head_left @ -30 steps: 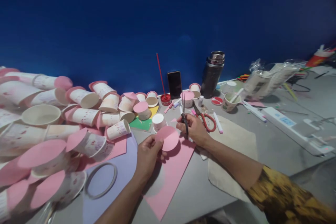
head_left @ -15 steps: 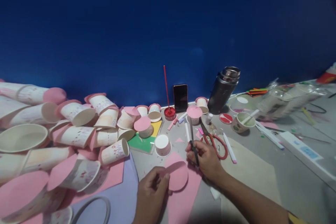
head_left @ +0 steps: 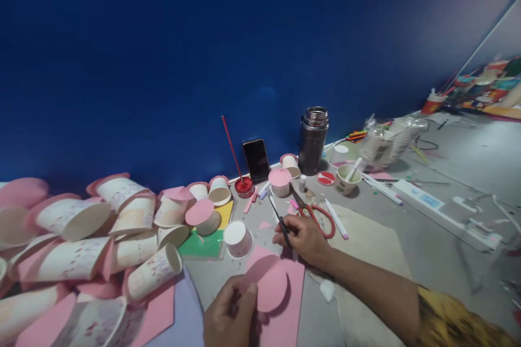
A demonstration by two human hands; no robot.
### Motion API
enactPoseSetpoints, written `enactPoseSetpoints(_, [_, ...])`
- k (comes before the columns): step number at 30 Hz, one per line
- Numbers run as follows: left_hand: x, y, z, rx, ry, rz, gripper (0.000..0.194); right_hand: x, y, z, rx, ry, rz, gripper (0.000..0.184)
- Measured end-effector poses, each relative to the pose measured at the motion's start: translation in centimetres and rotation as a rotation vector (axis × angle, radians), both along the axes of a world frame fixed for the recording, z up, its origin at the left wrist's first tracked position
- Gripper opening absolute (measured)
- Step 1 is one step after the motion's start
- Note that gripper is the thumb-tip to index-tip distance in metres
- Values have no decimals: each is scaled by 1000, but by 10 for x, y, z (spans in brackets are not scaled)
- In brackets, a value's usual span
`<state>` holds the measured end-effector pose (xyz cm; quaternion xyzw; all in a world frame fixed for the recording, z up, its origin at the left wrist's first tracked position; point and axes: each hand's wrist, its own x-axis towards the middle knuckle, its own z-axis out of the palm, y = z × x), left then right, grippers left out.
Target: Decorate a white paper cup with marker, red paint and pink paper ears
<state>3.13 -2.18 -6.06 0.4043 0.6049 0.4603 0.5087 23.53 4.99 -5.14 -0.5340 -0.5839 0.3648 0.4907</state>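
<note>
Left hand [head_left: 232,312]: near, thumb and fingers pinching the left edge of a pink disc [head_left: 268,284] — disc over a pink sheet [head_left: 294,314]. Right hand [head_left: 307,243]: curled round black scissors [head_left: 281,222], left of red scissors [head_left: 330,226]. Cup [head_left: 237,234]: beyond the disc, slightly left. Flask [head_left: 313,143]: far, right of phone [head_left: 256,160].

left fingers [head_left: 249,299] pinch a pink disc [head_left: 271,284], right fingers [head_left: 293,222] black scissors [head_left: 283,229].
</note>
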Motion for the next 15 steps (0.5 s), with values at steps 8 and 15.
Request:
enactPoseSetpoints(8, [4, -3, 1, 23, -46, -72, 46, 0, -1, -1, -51, 18, 29, 38])
enactPoseSetpoints(15, [12, -9, 22, 55, -126, -39, 45, 1, 0, 11, -74, 165, 24, 39])
